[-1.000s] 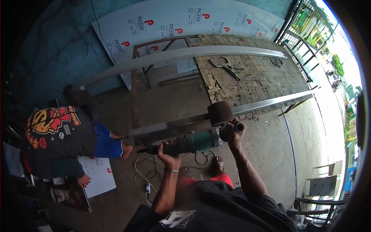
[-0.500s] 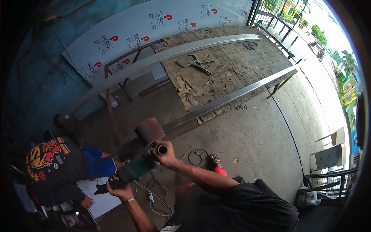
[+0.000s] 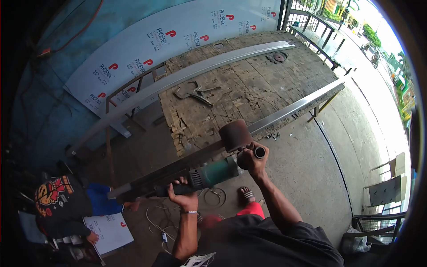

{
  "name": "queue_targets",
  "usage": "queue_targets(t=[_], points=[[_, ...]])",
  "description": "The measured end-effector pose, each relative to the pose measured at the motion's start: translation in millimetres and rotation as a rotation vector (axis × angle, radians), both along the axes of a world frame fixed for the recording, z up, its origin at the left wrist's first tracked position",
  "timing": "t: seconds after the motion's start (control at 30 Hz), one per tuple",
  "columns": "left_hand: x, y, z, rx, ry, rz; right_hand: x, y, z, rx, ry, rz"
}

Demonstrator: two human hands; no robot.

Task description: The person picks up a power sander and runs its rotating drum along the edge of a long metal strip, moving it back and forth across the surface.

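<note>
A green drum sander (image 3: 218, 171) is held in both hands over the near edge of the worktable. My left hand (image 3: 181, 199), with a bracelet at the wrist, is closed round its black rear handle. Around the round tube-ended front handle (image 3: 259, 152) my right hand (image 3: 257, 163) is wrapped. The sander's brown abrasive drum (image 3: 234, 135) overlaps the long metal bar (image 3: 284, 115) lying along the table's near side. A second metal bar (image 3: 191, 70) runs along the far side. Between the bars lies a locking clamp (image 3: 197, 93).
The worn wooden tabletop (image 3: 249, 86) has a dark round disc (image 3: 278, 57) at its far end. At lower left a co-worker (image 3: 62, 200) crouches, one hand on a white sheet (image 3: 109, 231). Cords (image 3: 153, 224) coil on the floor by my feet. Printed panels (image 3: 178, 38) lean behind.
Both hands have carried the sander to the right and a little upward along the near bar. The sander now lies more level, and the view has shifted.
</note>
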State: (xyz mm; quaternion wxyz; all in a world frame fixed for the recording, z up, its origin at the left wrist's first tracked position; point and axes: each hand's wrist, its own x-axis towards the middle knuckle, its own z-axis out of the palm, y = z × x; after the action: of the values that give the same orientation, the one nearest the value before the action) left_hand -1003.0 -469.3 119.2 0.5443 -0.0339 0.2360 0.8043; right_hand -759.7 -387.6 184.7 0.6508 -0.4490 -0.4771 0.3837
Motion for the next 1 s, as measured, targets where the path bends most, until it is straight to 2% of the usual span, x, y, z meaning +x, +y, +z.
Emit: queue_targets(t=[0.07, 0.13, 0.27, 0.37, 0.5, 0.57, 0.7, 0.77, 0.87, 0.93, 1.0], points=[[51, 15, -1, -0.014, -0.017, -0.025, 52, 18, 2, 0.022, 0.049, -0.026], [95, 31, 4, 0.012, -0.047, -0.080, 93, 33, 13, -0.061, 0.093, -0.006], [131, 47, -8, 0.025, -0.131, -0.053, 132, 56, 6, -0.037, 0.059, -0.024], [119, 36, -9, 0.056, -0.080, -0.038, 118, 46, -3, 0.005, 0.095, -0.010], [58, 7, -7, -0.006, -0.039, 0.046, 58, 13, 10, 0.016, -0.009, 0.071], [22, -13, -4, -0.014, 0.004, 0.101, 24, 1, -12, 0.042, -0.030, 0.151], [-34, -52, 24, -0.014, 0.155, 0.210, -39, -20, -17, 0.041, 0.043, 0.345], [-64, -65, 13, 0.042, 0.169, 0.234, -61, -22, -22, 0.012, 0.104, 0.394], [-69, -69, 13, 0.067, 0.206, 0.291, -58, -15, -21, 0.004, 0.151, 0.411], [-47, -60, 23, 0.117, 0.188, 0.228, -45, -9, -17, -0.013, 0.191, 0.425], [-11, -43, 32, 0.075, 0.180, 0.204, -11, -1, -12, -0.019, 0.167, 0.336]])
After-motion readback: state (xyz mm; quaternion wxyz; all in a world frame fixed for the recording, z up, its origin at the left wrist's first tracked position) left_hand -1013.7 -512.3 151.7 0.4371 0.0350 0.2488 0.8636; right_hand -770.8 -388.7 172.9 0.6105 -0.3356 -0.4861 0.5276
